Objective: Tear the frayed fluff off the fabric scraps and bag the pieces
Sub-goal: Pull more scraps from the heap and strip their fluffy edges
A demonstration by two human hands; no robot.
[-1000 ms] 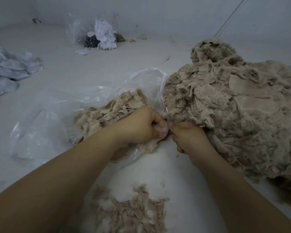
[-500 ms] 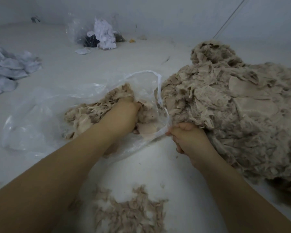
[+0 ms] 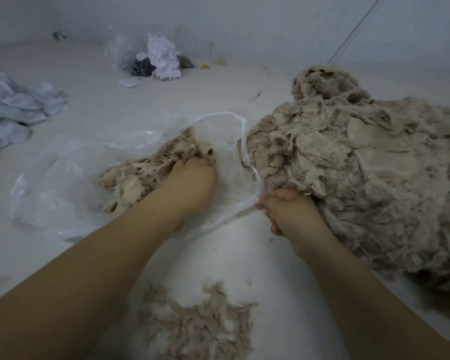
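A clear plastic bag (image 3: 63, 193) lies open on the white surface, with beige fabric scraps (image 3: 140, 175) inside it. My left hand (image 3: 192, 183) reaches through the bag's mouth, and its fingertips are buried in those scraps. My right hand (image 3: 289, 214) grips the bag's rim and holds the mouth open beside the big heap of beige scraps (image 3: 361, 178) on the right. Torn beige fluff (image 3: 200, 326) lies loose between my forearms, close to me.
A heap of pale grey fabric (image 3: 13, 110) sits at the far left. Another clear bag with white and dark scraps (image 3: 159, 58) stands at the back by the wall. A thin cord (image 3: 353, 29) runs up the wall at the back right.
My left hand left the bag's rim near my right hand and pushed deep into the bag among the scraps. The bag's mouth opened wider. My right hand stayed put.
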